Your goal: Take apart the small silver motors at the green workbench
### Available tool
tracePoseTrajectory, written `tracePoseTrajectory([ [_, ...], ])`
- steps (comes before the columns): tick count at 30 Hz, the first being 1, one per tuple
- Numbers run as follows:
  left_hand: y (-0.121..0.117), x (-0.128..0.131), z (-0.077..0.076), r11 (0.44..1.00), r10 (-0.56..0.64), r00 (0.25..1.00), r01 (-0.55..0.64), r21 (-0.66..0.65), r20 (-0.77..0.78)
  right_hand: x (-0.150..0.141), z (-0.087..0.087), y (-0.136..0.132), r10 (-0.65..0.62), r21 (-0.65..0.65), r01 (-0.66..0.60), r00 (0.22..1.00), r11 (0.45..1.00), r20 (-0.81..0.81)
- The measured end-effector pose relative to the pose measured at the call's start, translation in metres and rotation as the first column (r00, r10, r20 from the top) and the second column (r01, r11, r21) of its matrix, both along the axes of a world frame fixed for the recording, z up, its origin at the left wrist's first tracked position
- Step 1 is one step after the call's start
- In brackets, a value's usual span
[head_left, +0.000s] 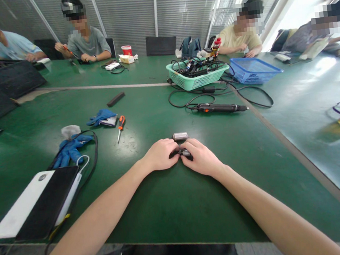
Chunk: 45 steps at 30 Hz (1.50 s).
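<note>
"Head camera, from the near edge: what lies closest?"

"The green table [167, 209], with a flat black-and-white object [33, 204] on its left part. Past that, both hands are low over the middle."

"What are the fingers doing?"

"The left hand [162, 155] has its fingers curled and narrow, closed on a small dark metal part [186, 153]. The right hand [200, 156] pinches it from the other side, thumb nearer the wearer. Whether it is one piece or two, I can't tell; the fingers hide much of it."

"And beyond them?"

"A silver cylinder [180, 136] lies on its side, just past the fingertips. Off to the left is a blue glove [70, 150], with a clear cup [71, 131] just behind it. An orange-handled screwdriver [121, 124] points its tip toward the near edge, and a second blue glove [99, 117] lies beside it."

"On the right?"

"A black power screwdriver [220, 108] lies crosswise, tip to the right. Behind it, a green basket [194, 82] holds tangled cables and tools, next to a blue basket [254, 73]."

"Farthest off?"

"A red tub [126, 50], and people seated around the far side; one in a grey shirt [97, 41] holds an orange-and-black tool [71, 52]."
</note>
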State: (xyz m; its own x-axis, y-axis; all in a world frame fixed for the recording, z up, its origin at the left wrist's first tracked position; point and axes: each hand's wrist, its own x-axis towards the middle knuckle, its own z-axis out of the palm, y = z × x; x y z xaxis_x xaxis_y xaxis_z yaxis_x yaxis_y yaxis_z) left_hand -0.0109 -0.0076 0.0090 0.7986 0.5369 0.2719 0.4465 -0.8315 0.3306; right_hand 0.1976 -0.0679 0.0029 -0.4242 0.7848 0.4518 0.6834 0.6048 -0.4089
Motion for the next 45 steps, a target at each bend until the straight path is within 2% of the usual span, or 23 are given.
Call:
tracePoseTrajectory([
  [25,0.000,-0.001,-0.001,1.000,0.010,1.000,-0.010,0.009,-0.025,0.000,0.003,0.000,0.006,-0.015,-0.006,1.000,1.000,0.009],
  [31,-0.001,0.000,0.000,1.000,0.012,1.000,-0.012,0.009,-0.008,0.001,0.005,-0.002,-0.043,-0.002,0.043,0.999,0.999,-0.025],
  [35,-0.001,0.000,0.000,1.000,0.006,1.000,-0.006,0.026,0.001,0.003,0.002,0.016,-0.075,0.018,0.076,0.997,0.997,-0.017],
  [40,-0.001,0.000,0.000,1.000,0.010,1.000,-0.010,0.028,-0.003,0.004,-0.005,0.051,-0.115,-0.072,0.118,0.992,0.990,0.049],
  [45,0.001,0.000,0.001,1.000,0.014,1.000,-0.014,0.022,-0.014,0.003,-0.005,0.056,-0.122,-0.018,0.121,0.992,0.992,-0.035],
])
